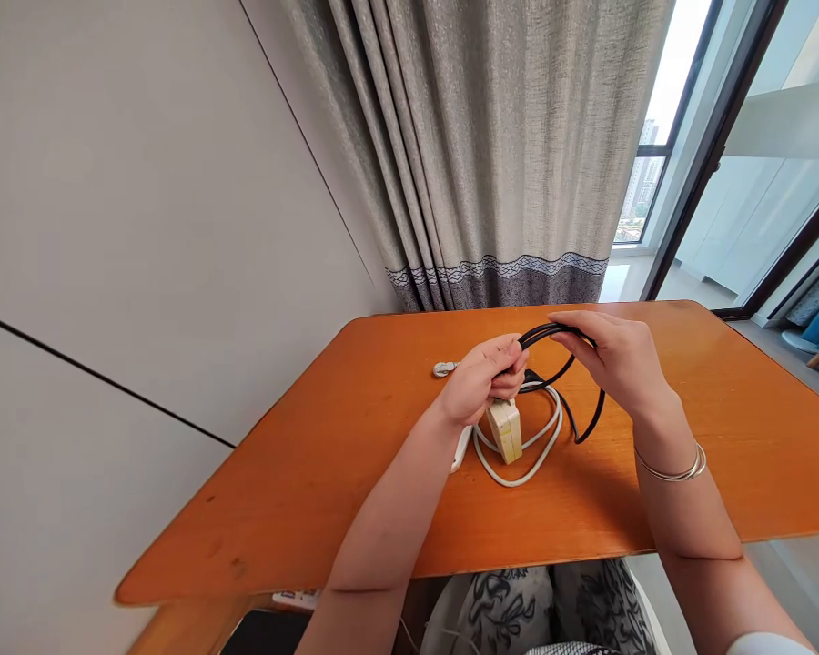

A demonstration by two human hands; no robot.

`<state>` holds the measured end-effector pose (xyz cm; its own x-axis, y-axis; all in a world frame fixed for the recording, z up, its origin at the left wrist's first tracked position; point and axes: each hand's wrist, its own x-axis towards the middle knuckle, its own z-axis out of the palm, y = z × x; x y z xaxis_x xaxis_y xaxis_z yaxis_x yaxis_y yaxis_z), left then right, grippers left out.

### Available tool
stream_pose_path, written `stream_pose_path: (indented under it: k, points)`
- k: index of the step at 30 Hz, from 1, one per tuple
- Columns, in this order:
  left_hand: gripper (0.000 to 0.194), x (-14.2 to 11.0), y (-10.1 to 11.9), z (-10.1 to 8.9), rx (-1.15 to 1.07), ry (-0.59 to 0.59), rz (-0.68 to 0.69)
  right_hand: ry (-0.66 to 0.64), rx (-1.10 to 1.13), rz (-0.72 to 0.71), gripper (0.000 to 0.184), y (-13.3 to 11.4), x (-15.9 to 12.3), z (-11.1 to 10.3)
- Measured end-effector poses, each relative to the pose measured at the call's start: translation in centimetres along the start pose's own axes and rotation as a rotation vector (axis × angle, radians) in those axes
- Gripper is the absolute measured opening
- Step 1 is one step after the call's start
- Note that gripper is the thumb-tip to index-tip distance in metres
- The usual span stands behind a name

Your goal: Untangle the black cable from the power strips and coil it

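My left hand is closed around a bundle of black cable above the table. My right hand pinches the same looped strands farther right, between thumb and fingers. A loose loop of the cable hangs below the right hand toward the tabletop. Under my left hand is a yellowed white power adapter, its upper end partly hidden by the fingers. A white cord lies in coils around the adapter. A white object shows partly behind my left wrist, and a small white bundled cord end lies left of that hand.
The orange-brown wooden table has its front edge close to my lap. Beneath it at the left is an open drawer or shelf with a dark flat object. A grey curtain hangs behind, with a pale wall at left.
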<state>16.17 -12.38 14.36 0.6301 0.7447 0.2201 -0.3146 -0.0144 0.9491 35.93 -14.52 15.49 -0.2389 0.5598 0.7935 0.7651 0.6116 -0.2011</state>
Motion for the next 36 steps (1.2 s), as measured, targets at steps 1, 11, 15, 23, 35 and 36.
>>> stream_pose_path:
  k: [1,11,15,23,35,36]
  points:
    - [0.053,0.0,0.1,0.0,-0.001,0.003,-0.01,-0.006,-0.027,0.006,0.026,0.1,0.0,0.0]
    - [0.046,-0.1,0.2,0.2,-0.022,0.0,-0.045,-0.198,0.206,0.121,0.031,0.5,0.3,-0.4]
    - [0.044,-0.1,0.7,0.2,-0.216,0.044,-0.008,-0.191,0.335,0.172,0.037,0.3,0.7,-0.2]
    - [0.047,-0.9,3.5,0.1,-0.526,0.386,0.201,-0.45,0.411,0.23,0.063,0.5,0.1,0.8]
    - [0.044,-1.4,4.6,-1.6,-0.508,0.551,0.412,0.215,0.366,0.332,0.034,0.8,0.1,3.4]
    - [0.044,-1.4,4.5,-1.4,-0.497,0.536,0.397,0.298,0.345,0.324,0.034,0.8,0.0,3.6]
